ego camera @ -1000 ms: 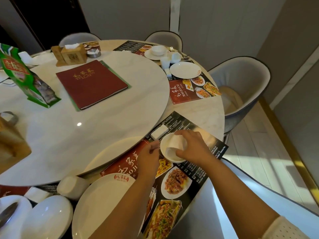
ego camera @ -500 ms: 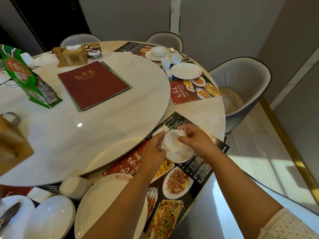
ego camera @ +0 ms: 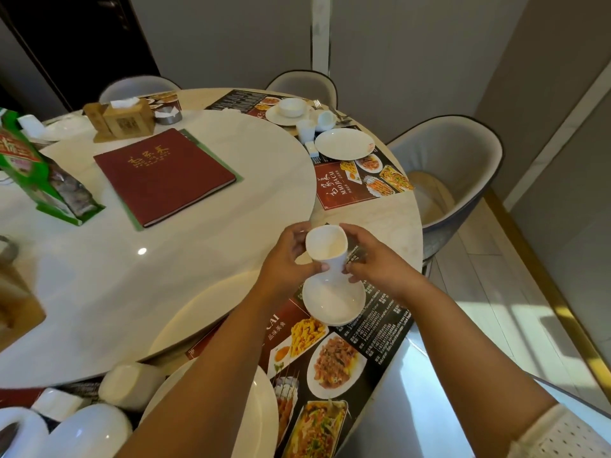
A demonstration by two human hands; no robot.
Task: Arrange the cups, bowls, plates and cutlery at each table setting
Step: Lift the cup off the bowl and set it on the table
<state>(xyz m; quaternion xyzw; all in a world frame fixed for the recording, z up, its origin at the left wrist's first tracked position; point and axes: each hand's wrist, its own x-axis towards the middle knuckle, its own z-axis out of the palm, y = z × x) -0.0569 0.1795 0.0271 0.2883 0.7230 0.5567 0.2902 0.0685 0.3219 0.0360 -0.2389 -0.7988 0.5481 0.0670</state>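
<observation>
Round white table (ego camera: 390, 223) fills the frame; a placemat (ego camera: 350, 186) at upper right reads "MAOJIACAI". At centre, both hands pinch a white cup (ego camera: 325, 251), left hand (ego camera: 287, 262), right hand (ego camera: 377, 262). It stands upright, mouth up, above a white bowl (ego camera: 334, 299).

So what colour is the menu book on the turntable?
Dark red with gold characters, clearest in the head view.

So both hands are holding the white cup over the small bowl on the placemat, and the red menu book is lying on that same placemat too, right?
Not quite. The head view shows the red menu book on the white turntable, not the placemat. Left hand and right hand do hold the white cup over the small bowl.
</observation>
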